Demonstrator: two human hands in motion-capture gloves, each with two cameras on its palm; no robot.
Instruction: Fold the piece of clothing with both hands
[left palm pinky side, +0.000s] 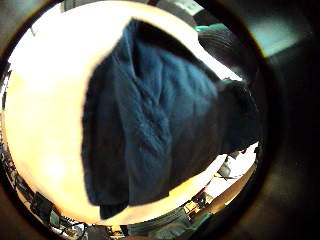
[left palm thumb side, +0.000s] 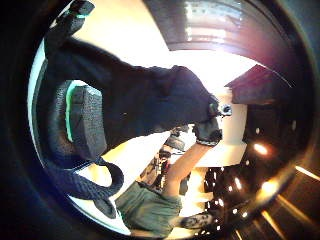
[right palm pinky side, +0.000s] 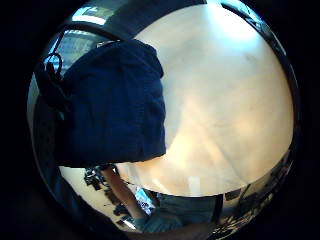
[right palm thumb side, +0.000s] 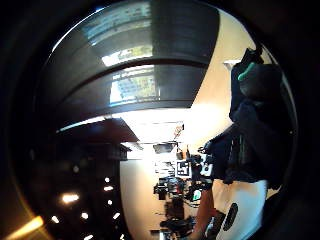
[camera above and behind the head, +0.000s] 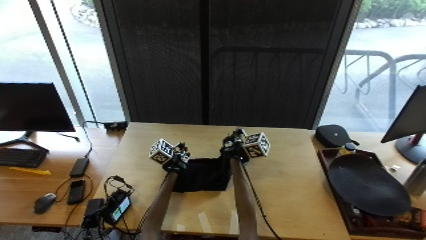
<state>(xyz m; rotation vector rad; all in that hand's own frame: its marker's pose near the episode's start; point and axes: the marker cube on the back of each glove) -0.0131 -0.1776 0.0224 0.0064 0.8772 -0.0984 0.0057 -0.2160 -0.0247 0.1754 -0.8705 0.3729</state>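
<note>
A dark navy garment (camera above and behind the head: 202, 176) lies on the light wood table (camera above and behind the head: 286, 165), between my forearms. My left hand (camera above and behind the head: 174, 161) holds its far left corner and my right hand (camera above and behind the head: 230, 150) its far right corner, fingers curled on the cloth. In the left little finger side palm view the garment (left palm pinky side: 160, 125) hangs in folds over the table. From the left thumb side palm view the cloth (left palm thumb side: 135, 95) stretches across to the other hand (left palm thumb side: 209, 131). The garment (right palm pinky side: 112, 105) also fills one side of the right little finger side palm view.
A black oval tray (camera above and behind the head: 367, 185) and a black case (camera above and behind the head: 336, 134) sit at the right. Phones and cables (camera above and behind the head: 106, 206), a mouse (camera above and behind the head: 44, 201) and a monitor (camera above and behind the head: 33, 107) are on the left desk. Bare tabletop lies right of the garment.
</note>
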